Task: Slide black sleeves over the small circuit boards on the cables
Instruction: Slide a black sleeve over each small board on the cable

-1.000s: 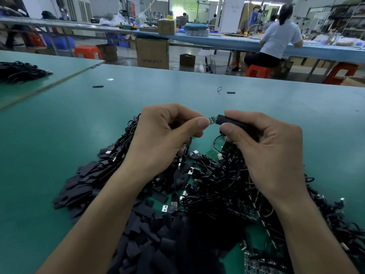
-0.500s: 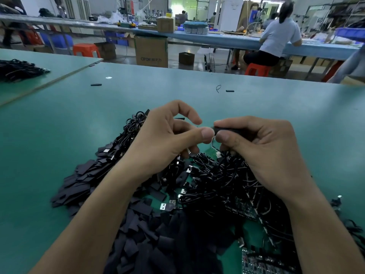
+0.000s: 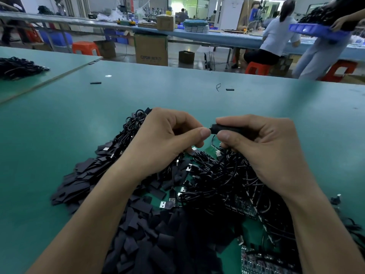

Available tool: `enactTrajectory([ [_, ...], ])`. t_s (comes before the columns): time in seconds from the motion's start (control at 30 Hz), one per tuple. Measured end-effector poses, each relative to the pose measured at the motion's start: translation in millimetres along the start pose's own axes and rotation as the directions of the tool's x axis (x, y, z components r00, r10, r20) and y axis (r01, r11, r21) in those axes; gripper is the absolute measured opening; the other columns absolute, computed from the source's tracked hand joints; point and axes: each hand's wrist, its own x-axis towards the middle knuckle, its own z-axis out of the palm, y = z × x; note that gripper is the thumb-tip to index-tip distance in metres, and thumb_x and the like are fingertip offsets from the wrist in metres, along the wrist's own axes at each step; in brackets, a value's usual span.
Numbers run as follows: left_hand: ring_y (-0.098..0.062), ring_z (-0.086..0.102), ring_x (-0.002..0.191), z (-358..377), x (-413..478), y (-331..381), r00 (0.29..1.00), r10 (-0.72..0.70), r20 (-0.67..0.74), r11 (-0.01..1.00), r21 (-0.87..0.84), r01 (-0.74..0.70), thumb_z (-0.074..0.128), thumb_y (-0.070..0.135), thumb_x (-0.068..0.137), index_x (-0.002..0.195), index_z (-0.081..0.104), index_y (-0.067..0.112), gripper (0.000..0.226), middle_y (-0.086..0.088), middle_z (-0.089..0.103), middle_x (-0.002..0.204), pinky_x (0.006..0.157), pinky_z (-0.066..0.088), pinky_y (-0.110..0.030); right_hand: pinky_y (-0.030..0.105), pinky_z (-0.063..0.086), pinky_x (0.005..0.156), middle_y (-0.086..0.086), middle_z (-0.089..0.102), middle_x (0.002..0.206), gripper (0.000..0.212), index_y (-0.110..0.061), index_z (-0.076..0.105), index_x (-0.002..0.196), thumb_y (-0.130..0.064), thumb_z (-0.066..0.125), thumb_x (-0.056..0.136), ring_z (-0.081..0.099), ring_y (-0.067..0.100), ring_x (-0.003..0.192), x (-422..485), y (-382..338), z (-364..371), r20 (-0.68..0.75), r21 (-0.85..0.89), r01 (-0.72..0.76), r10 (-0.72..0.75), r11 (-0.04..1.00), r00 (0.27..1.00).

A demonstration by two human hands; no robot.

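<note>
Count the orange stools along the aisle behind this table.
3 stools: one left by the cardboard boxes, one under the seated person, one far right beside the standing person. More may be hidden.

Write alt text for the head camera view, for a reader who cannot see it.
The right hand grips a black sleeve and the left hand pinches its end, both held over a green table. Under them lie a tangle of black cables with USB plugs and, to the left, a heap of loose sleeves.

Sleeve (image 3: 227, 129) in the pinch is plain black, same as the cables (image 3: 223, 180) and loose sleeves (image 3: 83, 180) below it; table (image 3: 177, 95) is teal green.
</note>
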Motion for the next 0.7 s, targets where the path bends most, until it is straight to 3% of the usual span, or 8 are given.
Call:
enactTrajectory([
  [0.17, -0.006, 0.065, 0.058, 1.3, 0.1, 0.6, 1.0, -0.02, 0.007, 1.0, 0.012, 0.02, 0.072, 0.023, 0.091, 0.083, 0.075, 0.016, 0.011, 0.005, 0.074, 0.071, 0.058, 0.049, -0.017, 0.019, 0.056, 0.072, -0.013, 0.077, 0.085, 0.027, -0.033, 0.075, 0.099, -0.013, 0.079, 0.082, 0.073, 0.01, 0.072, -0.3, -0.3, 2.9, -0.041, -0.031, 0.003, -0.004, 1.0, 0.999],
  [0.37, -0.006, 0.064, 0.058, 7.0, -1.5, 2.6, 0.999, -0.04, -0.022, 0.999, -0.017, 0.04, 0.07, 0.021, 0.093, 0.084, 0.076, 0.014, 0.013, 0.004, 0.075, 0.073, 0.059, 0.05, -0.019, 0.018, 0.056, 0.068, -0.012, 0.076, 0.082, 0.031, -0.028, 0.07, 0.106, -0.016, 0.083, 0.08, 0.074, 0.01, 0.073, 0.9, -2.0, 9.3, -0.298, 0.044, 0.02, -0.006, 0.999, 0.954],
  [0.7, -0.003, 0.061, 0.056, 13.0, -2.1, 7.0, 0.998, -0.019, -0.066, 0.998, -0.055, 0.016, 0.067, 0.012, 0.094, 0.088, 0.075, 0.009, 0.011, 0.002, 0.075, 0.072, 0.056, 0.049, -0.016, 0.02, 0.058, 0.068, -0.011, 0.077, 0.083, 0.039, -0.018, 0.066, 0.126, -0.012, 0.074, 0.089, 0.074, 0.013, 0.071, -0.4, -0.4, 20.7, -0.275, 0.112, 0.035, -0.003, 0.993, 0.962],
])
